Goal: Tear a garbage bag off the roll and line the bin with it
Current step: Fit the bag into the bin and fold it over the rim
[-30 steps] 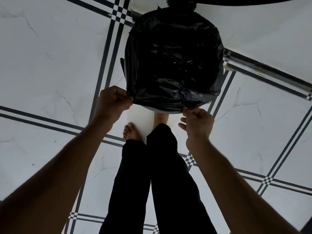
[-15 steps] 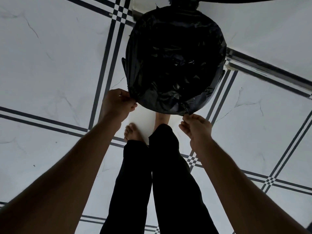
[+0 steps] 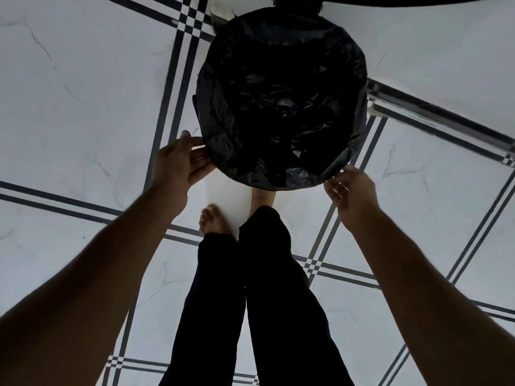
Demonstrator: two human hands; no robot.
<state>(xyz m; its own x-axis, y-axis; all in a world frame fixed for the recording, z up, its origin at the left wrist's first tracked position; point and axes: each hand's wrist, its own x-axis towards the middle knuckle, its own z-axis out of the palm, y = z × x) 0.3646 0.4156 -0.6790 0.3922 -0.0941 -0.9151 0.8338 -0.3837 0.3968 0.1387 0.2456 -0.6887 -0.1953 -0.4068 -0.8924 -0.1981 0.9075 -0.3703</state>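
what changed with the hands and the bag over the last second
Both hands let go of the garbage bag. The left hand and right hand, which were pinching its near edge, have opened and now sit just beside the rim, fingers spread. The bag's near edge, held out flat before, now lies rounded over the bin's rim. The bin's place on the tiled floor is unchanged.

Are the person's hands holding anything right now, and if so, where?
Nothing is held. The left hand and right hand are open, fingers spread, at the near rim of the bin, where the black garbage bag is folded over.
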